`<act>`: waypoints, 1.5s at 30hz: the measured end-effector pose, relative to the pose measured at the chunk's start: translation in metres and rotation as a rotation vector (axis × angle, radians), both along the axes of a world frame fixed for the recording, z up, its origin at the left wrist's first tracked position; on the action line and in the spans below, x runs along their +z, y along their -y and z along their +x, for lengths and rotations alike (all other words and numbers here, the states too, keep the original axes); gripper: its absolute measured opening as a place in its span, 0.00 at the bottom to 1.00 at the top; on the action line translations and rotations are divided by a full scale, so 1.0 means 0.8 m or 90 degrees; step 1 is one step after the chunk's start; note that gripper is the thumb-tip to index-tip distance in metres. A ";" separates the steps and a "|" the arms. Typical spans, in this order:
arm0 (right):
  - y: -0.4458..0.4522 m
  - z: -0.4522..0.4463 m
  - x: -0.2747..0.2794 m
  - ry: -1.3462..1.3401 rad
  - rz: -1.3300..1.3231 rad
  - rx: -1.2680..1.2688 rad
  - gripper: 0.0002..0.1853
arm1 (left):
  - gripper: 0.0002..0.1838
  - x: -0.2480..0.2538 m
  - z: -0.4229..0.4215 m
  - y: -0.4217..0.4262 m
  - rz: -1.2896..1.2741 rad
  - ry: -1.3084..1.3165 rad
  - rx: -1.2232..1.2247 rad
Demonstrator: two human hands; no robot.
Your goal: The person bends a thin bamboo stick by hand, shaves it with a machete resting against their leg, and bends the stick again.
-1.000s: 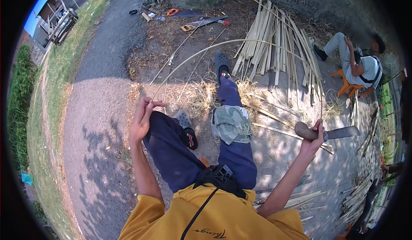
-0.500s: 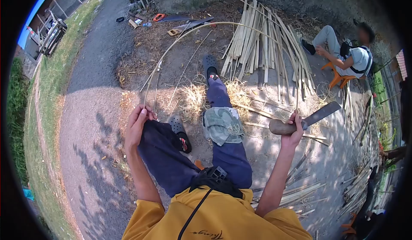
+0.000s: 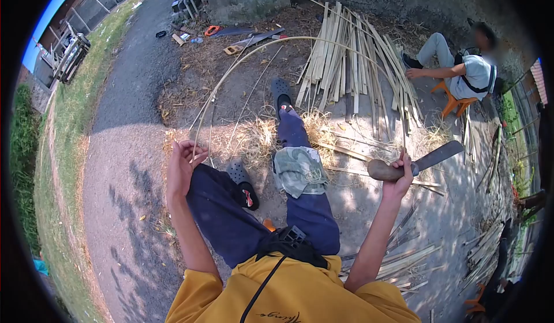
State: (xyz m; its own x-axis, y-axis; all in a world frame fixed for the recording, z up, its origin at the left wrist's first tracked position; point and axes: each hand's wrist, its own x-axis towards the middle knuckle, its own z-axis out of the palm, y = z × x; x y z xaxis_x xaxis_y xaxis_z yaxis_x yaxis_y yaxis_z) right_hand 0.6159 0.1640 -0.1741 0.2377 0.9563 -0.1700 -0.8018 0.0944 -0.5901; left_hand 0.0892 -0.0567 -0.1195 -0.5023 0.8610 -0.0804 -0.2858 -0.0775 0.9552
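Note:
A long thin bamboo strip (image 3: 300, 38) is bent into an arch between my two hands. Its left end rests in the fingers of my left hand (image 3: 183, 164), the thumb looking partly lifted away. My right hand (image 3: 398, 176) pinches the other end and also grips a large knife (image 3: 440, 155). The wooden handle of the knife points left and its broad dark blade points up to the right. A camouflage cloth (image 3: 300, 170) covers my knee under the arch.
Split bamboo strips (image 3: 340, 57) lie piled ahead, with more strips (image 3: 398, 265) at the lower right. Handsaws (image 3: 251, 41) lie near the wall. Beige shavings (image 3: 257, 135) surround my foot. A person (image 3: 470, 75) sits on an orange stool (image 3: 456, 101) at the right.
My left hand has loosened, its thumb parting from the fingers. My right hand has shifted slightly right with the knife. The seated person's arm now reaches toward the piled strips.

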 end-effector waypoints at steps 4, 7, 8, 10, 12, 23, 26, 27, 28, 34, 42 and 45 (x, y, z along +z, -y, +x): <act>0.002 -0.011 0.003 0.002 0.007 0.012 0.07 | 0.33 -0.002 -0.001 -0.002 0.000 0.009 -0.001; 0.002 -0.018 0.006 -0.008 -0.002 0.038 0.07 | 0.33 0.002 0.001 -0.002 0.003 0.008 0.008; 0.001 -0.020 0.007 -0.008 -0.002 0.040 0.07 | 0.33 0.001 0.001 -0.001 0.002 0.010 0.011; 0.002 -0.024 0.011 -0.010 -0.006 0.048 0.07 | 0.33 -0.001 0.000 0.001 0.000 0.012 0.016; 0.001 -0.025 0.009 -0.007 -0.007 0.043 0.07 | 0.34 -0.002 -0.001 0.002 -0.004 0.024 0.032; -0.001 -0.016 0.003 -0.026 0.020 0.035 0.05 | 0.32 -0.006 -0.005 0.001 0.004 0.011 0.032; 0.000 -0.017 0.003 -0.018 0.016 0.036 0.04 | 0.30 -0.004 -0.003 0.001 0.006 0.008 0.026; 0.000 -0.018 0.002 -0.024 0.017 0.040 0.04 | 0.29 -0.003 -0.003 0.001 0.005 0.007 0.029; 0.000 -0.018 0.001 -0.030 0.019 0.043 0.04 | 0.29 -0.003 -0.003 0.002 0.005 0.006 0.029; 0.000 -0.019 0.000 -0.031 0.010 0.034 0.08 | 0.21 -0.010 -0.006 0.003 0.000 -0.005 0.047; 0.002 -0.018 0.009 -0.026 0.007 0.035 0.06 | 0.19 -0.009 -0.006 0.004 0.002 -0.014 0.043; 0.002 -0.018 0.012 -0.030 0.013 0.033 0.04 | 0.19 -0.009 -0.006 0.004 0.003 -0.009 0.043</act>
